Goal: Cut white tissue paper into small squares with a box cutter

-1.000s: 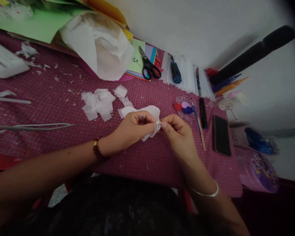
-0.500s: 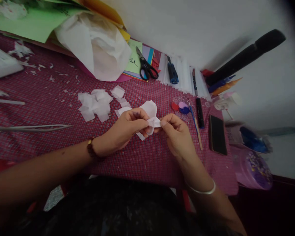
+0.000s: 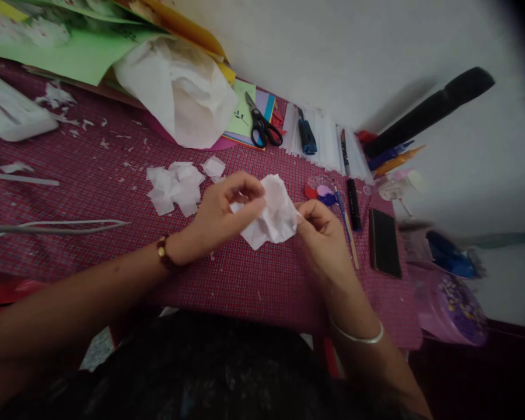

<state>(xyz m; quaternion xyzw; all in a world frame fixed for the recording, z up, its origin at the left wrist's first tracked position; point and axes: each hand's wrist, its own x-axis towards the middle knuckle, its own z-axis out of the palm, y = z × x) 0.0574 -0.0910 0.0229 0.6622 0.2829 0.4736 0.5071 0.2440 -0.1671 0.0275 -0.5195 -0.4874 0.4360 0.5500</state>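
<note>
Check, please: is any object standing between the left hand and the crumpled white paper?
Nothing visible is: the left hand is at the left edge of the crumpled white paper, contact unclear; the right hand pinches the right edge.

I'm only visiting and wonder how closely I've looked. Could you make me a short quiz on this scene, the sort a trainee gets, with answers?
1. Multiple choice: what does the right hand pinch?
(a) a marker
(b) crumpled white paper
(c) a phone

2. True or false: the black scissors lie on coloured sheets.

3. Fill in the blank: the brown bracelet is on the person's ____ wrist.

Key: 1. (b); 2. true; 3. left.
</note>
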